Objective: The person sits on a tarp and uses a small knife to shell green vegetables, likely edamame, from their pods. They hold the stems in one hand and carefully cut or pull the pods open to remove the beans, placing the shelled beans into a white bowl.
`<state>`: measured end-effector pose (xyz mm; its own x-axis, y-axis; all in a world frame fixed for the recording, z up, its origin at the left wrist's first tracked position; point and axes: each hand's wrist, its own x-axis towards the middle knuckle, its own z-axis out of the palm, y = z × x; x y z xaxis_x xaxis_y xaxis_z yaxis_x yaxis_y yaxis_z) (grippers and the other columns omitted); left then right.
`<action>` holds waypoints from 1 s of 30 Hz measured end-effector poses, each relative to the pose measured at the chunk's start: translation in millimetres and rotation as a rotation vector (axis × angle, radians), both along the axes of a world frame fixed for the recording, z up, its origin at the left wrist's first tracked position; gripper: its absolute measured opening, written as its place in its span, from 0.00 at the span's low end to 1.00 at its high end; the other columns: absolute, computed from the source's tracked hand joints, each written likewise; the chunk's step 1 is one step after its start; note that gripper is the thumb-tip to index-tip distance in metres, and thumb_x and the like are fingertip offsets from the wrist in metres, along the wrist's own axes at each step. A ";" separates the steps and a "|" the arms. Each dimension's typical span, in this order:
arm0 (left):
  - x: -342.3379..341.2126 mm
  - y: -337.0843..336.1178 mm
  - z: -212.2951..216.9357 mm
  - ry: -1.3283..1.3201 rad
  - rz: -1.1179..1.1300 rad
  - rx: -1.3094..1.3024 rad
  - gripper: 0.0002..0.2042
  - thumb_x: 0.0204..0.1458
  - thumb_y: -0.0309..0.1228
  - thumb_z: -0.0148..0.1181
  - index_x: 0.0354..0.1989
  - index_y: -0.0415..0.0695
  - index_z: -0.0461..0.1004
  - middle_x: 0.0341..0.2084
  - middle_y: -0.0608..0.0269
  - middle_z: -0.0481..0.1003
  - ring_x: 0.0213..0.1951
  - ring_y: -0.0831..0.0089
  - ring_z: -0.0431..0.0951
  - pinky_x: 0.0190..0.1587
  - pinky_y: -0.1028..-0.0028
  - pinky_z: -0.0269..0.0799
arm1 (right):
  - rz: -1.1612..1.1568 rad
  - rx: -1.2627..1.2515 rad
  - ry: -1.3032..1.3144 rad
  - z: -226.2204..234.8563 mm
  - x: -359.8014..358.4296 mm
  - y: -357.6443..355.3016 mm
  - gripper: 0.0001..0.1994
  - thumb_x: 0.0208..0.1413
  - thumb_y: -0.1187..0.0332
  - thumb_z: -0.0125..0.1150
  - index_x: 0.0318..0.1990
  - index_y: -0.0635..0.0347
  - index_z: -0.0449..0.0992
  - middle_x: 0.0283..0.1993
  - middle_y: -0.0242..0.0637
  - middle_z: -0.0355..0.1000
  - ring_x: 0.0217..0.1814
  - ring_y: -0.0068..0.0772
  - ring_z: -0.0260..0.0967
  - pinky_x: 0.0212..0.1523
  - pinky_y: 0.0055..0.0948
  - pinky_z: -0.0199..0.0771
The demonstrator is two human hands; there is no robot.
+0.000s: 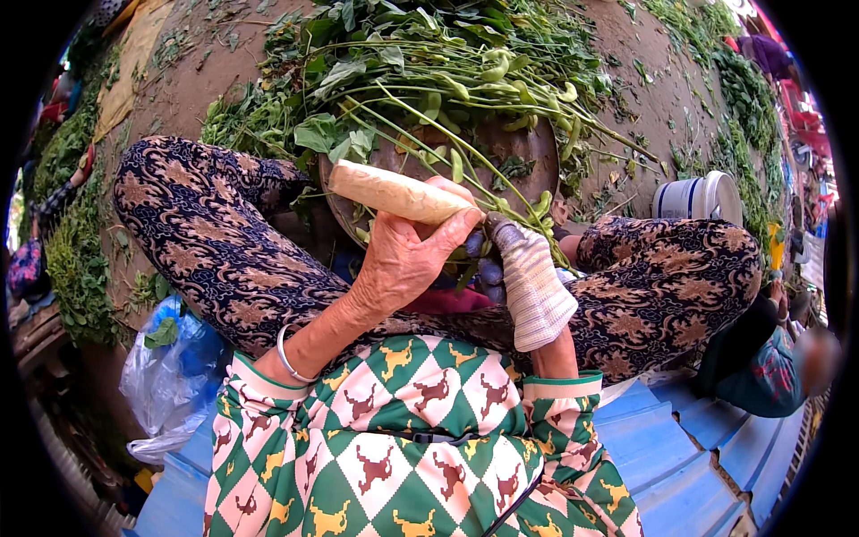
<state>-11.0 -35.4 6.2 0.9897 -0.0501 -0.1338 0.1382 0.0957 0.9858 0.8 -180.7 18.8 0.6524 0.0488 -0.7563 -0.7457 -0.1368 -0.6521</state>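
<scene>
View from above of a seated person with legs crossed, in dark patterned trousers (pixel 206 233) and a green, white and pink diamond-print top (pixel 394 447).

The left hand (pixel 407 255) is bare, with a silver bangle (pixel 288 356) on the wrist. Its grip is closed around one end of a pale, cream-coloured wooden handle (pixel 394 191), fingers curled over the top and thumb underneath; the rest of the handle sticks out up and to the left. Whether there is a blade at the gripped end cannot be told (the fingers hide it).

The right hand (pixel 530 285) wears a worn white knitted glove. It sits just beside the left hand, touching it, and is closed on some thin green stems (pixel 465 157) that run up and away from it. Small dark purple pieces (pixel 488 268) show between the two hands.

Just beyond the hands, between the knees, stands a round metal basin (pixel 528 148) heaped with leafy green stalks and green pods (pixel 501 67). More greens lie scattered on the earth floor (pixel 188 89). A white plastic tub (pixel 698 197) lies on its side to the right, and a blue plastic bag (pixel 170 371) sits at the left. The person sits on blue corrugated sheeting (pixel 680 447). Another person's sleeve (pixel 761 371) shows at the far right.
</scene>
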 end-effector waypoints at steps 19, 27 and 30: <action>1.2 30.5 -6.9 0.131 0.002 -0.114 0.05 0.54 0.25 0.55 0.36 0.37 0.73 0.33 0.60 0.77 0.39 0.74 0.76 0.46 0.75 0.71 | -0.084 0.515 -0.066 -9.0 -5.2 -30.2 0.14 0.61 0.59 0.49 0.43 0.60 0.72 0.27 0.28 0.69 0.19 0.16 0.61 0.18 0.14 0.60; -4.2 27.4 3.1 0.061 -0.049 -0.033 0.04 0.52 0.24 0.58 0.34 0.39 0.73 0.30 0.68 0.75 0.35 0.80 0.74 0.40 0.80 0.70 | 0.055 0.346 -0.038 -10.5 -2.3 -27.6 0.13 0.60 0.62 0.50 0.46 0.60 0.72 0.24 0.26 0.67 0.16 0.13 0.58 0.17 0.13 0.57; -5.1 25.3 9.7 -0.040 -0.046 0.050 0.03 0.51 0.23 0.58 0.34 0.38 0.73 0.31 0.68 0.73 0.35 0.80 0.74 0.39 0.80 0.70 | 0.074 0.329 -0.037 -5.8 -1.2 -26.4 0.12 0.59 0.66 0.49 0.47 0.58 0.73 0.23 0.25 0.67 0.17 0.13 0.57 0.17 0.13 0.56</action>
